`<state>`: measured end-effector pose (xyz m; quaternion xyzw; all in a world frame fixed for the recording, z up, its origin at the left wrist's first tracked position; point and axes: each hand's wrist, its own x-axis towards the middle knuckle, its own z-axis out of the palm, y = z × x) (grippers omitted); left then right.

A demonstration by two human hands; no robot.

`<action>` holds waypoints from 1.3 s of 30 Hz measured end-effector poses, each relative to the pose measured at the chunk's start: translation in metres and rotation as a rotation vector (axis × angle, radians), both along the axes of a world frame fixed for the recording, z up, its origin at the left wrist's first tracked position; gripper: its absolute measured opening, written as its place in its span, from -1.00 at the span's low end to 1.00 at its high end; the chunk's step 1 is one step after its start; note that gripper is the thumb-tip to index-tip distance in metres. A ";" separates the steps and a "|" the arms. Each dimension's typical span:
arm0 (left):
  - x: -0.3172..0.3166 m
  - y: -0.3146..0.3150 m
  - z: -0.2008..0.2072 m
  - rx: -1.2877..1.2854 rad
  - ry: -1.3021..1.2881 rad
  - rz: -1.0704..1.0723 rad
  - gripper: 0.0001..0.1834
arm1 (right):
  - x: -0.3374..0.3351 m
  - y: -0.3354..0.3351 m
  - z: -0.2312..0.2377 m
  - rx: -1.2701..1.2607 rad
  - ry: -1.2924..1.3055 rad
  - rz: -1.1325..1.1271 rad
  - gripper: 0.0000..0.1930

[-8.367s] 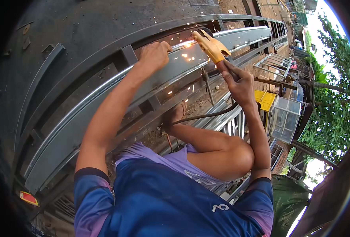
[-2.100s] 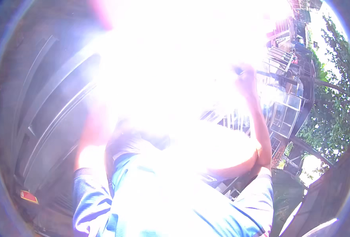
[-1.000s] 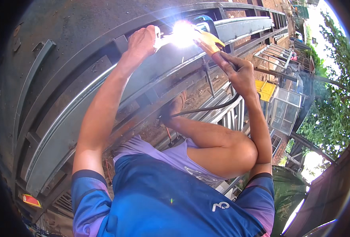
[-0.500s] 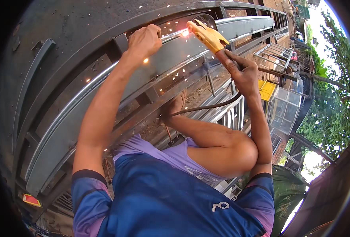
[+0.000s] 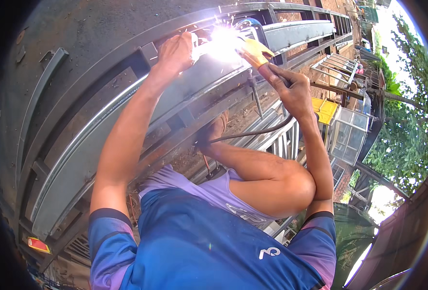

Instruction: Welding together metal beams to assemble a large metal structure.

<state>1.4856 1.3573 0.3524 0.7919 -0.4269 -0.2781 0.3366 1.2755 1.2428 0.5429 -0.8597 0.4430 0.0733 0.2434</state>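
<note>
My right hand is wrapped round the handle of a yellow welding electrode holder. A dark cable runs from the holder down past my bent knee. At the holder's tip a blinding white arc with sparks hides the electrode and the spot it meets on a long grey steel beam with shiny edges. Just left of the glare, my left hand rests at the beam's far edge with its fingers curled closed. What those fingers hold, if anything, is hidden. Behind the arc, a dark rounded thing is partly visible.
A dark steel frame with crossbars surrounds the beam. One loose angled bar lies on the ground at left. Metal tubes lie beyond my knee. A yellow box and a glazed metal frame stand at right.
The small reddish glow at the holder's tip has become a large white arc. My right hand and the holder have shifted slightly left and down; my left hand stays about where it was.
</note>
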 end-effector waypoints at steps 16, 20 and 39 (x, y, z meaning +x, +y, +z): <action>-0.029 -0.022 0.038 -0.203 0.112 0.084 -0.78 | -0.064 -0.030 0.086 0.665 -0.955 -0.363 -0.42; -0.013 -0.040 0.045 -0.326 0.096 0.008 -0.76 | -0.067 0.007 0.141 0.732 -1.282 -0.508 -0.34; 0.028 -0.068 0.052 -0.171 -0.389 0.005 -0.61 | -0.114 0.087 0.144 0.994 -1.870 -0.401 -0.41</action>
